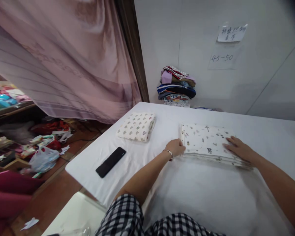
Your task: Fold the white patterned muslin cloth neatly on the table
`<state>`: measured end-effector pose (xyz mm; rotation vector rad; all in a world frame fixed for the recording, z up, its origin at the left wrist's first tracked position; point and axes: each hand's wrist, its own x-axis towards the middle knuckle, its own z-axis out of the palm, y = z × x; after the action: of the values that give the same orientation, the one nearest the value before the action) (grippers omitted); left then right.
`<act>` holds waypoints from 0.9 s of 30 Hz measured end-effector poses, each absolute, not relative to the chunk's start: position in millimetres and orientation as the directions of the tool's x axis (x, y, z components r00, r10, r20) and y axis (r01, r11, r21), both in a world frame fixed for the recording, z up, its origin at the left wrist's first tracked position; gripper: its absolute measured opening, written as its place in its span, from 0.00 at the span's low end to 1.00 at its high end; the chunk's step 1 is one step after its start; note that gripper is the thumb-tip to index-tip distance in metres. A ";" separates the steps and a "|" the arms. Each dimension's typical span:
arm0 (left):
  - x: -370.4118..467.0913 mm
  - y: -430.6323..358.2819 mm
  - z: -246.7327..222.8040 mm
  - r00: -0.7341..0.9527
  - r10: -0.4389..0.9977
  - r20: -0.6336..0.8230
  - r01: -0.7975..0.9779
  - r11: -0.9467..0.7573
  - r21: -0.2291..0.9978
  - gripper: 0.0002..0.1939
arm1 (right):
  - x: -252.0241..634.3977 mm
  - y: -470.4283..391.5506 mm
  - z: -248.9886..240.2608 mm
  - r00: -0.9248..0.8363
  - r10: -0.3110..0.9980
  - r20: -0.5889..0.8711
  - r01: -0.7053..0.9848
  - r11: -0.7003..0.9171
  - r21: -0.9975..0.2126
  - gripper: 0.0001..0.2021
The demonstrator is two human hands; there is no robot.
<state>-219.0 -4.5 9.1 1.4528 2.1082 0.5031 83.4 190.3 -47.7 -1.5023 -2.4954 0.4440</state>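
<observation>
On the white-covered table in front of me lies a folded white cloth [204,139] printed with small grey and brown figures. My left hand [175,147], a bracelet on its wrist, grips the cloth's near left edge with closed fingers. Across its right part my right hand [239,149] rests with fingers stretched out. The cloth lies flat in several layers that show along its near side. Farther left is a second folded cloth [136,127], white with a repeated grey-green pattern, touched by neither hand.
A black phone [110,162] lies on the table [88,164] near its left edge. Folded textiles [177,87] are stacked by the wall beyond. A pink curtain [88,65] hangs at left; bags and boxes clutter the floor. Below the table's left corner is a pale surface [76,213].
</observation>
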 end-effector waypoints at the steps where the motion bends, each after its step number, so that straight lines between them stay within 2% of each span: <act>1: -223.1 3.1 15.8 -0.279 0.938 -0.207 0.761 0.347 0.548 0.06 | 84.3 190.5 -44.6 -0.392 0.920 -0.012 0.846 0.356 -0.396 0.27; 3: -229.2 22.2 26.8 -0.302 0.942 -0.150 0.768 0.333 0.547 0.09 | 87.4 190.8 -43.5 -0.322 0.946 -0.046 0.860 0.272 -0.431 0.31; 6: -232.9 56.3 31.9 -0.382 0.922 -0.066 0.726 0.343 0.595 0.10 | 92.5 190.4 -55.5 -0.370 0.928 -0.034 0.854 0.326 -0.406 0.31; 13: -228.3 108.3 10.4 -0.517 0.834 -0.193 0.633 0.524 0.570 0.17 | 97.9 189.3 -78.3 -0.379 0.924 0.060 0.825 0.366 -0.430 0.30; 19: -235.2 103.8 -4.3 -0.576 0.809 -0.118 0.584 0.508 0.633 0.13 | 94.8 184.5 -69.3 -0.383 0.922 0.051 0.825 0.367 -0.429 0.30; 22: -241.7 98.4 -10.7 -0.581 0.796 -0.169 0.525 0.525 0.670 0.14 | 93.3 182.5 -68.0 -0.388 0.920 0.058 0.821 0.374 -0.431 0.29; 27: -244.7 106.8 -4.5 -0.554 0.814 -0.174 0.550 0.515 0.658 0.17 | 92.2 183.4 -70.2 -0.388 0.919 0.067 0.813 0.376 -0.444 0.29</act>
<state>-244.7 106.8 -4.5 1.1157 2.2921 0.7587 92.2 183.4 -70.2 -1.5235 -2.3367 0.4944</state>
